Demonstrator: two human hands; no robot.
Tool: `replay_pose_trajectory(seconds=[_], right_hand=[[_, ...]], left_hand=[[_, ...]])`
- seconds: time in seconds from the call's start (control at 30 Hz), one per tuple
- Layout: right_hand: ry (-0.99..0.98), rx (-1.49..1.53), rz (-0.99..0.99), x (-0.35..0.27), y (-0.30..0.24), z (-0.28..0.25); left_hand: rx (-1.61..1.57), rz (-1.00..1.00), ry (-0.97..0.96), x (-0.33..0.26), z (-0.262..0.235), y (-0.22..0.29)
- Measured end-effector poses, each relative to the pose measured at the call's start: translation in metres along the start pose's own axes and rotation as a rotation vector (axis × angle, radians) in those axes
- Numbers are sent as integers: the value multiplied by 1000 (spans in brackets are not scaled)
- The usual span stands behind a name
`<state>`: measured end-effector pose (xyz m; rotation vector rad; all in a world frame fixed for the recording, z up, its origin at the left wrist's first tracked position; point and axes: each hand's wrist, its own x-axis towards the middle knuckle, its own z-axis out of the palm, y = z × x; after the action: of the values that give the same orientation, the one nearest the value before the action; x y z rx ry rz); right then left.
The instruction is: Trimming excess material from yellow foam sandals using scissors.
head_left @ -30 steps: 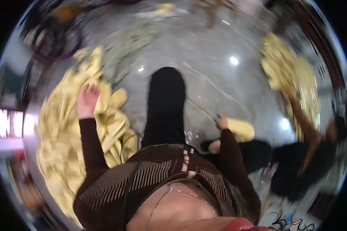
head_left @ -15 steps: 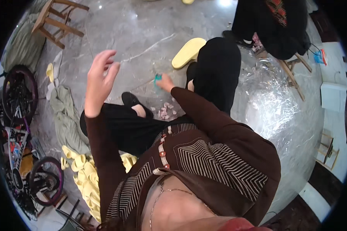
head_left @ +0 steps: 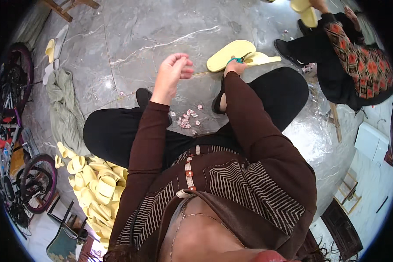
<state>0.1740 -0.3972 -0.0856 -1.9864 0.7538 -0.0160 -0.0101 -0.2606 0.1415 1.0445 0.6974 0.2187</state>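
**Status: Under Way, Extent Unclear**

Head view. Your right hand (head_left: 237,67) is closed round green-handled scissors (head_left: 235,60), which overlap the near slipper (head_left: 226,52); whether the blades touch it cannot be confirmed. That yellow slipper lies on the grey floor (head_left: 170,24) ahead of you. A second slipper (head_left: 265,59) lies just to its right, partly hidden. Your left hand (head_left: 172,74) is raised, fingers loosely curled, with nothing visible in it.

Progress: pale scraps (head_left: 188,120) on the floor in front of you are consistent with some cutting done. A slipper heap (head_left: 98,183) sits by your left side; whether those are finished cannot be told. A co-worker (head_left: 358,65) holds another slipper (head_left: 308,15).
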Motion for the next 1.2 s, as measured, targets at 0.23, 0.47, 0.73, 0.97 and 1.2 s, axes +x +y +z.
replay_pose_trajectory(seconds=[0.23, 0.47, 0.73, 0.97, 1.2], right_hand=[[114, 76, 168, 22, 6, 23], [-219, 515, 115, 25, 6, 26], [-751, 26, -604, -122, -1, -3], [-1397, 82, -447, -163, -58, -56], [-1658, 15, -350, -153, -76, -80]], left_hand=[[-8, -163, 50, 20, 0, -24], [7, -130, 100, 30, -5, -21], [313, 255, 477, 55, -63, -40], [-476, -270, 688, 44, -125, -74], [-670, -20, 185, 26, -108, -48]])
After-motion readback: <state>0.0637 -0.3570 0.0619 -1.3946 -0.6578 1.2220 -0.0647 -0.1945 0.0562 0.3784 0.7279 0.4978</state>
